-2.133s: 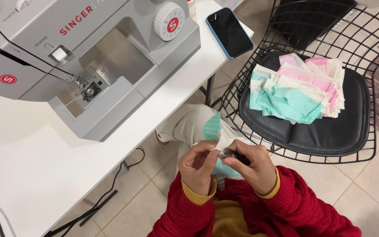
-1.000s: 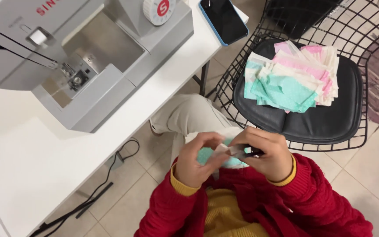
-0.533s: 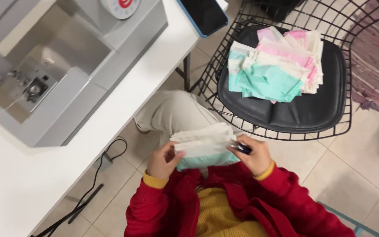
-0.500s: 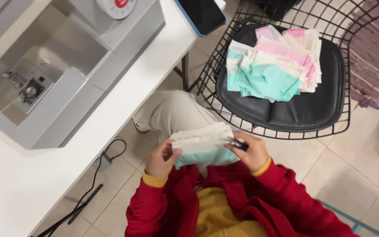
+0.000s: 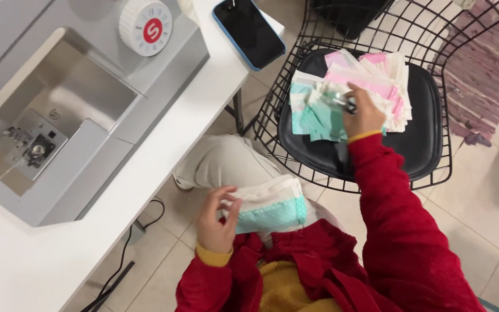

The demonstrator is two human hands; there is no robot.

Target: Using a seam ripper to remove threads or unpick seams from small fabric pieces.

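Fabric piece pinched in left hand; right hand's grip hides a small tool.

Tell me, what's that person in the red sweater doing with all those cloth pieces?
A person sits by a white table with a sewing machine and a phone on it. The left hand holds a white and teal cloth piece on the lap. The right hand reaches to a stack of pink and teal cloth pieces on a black wire chair, with a small dark tool in its grip.
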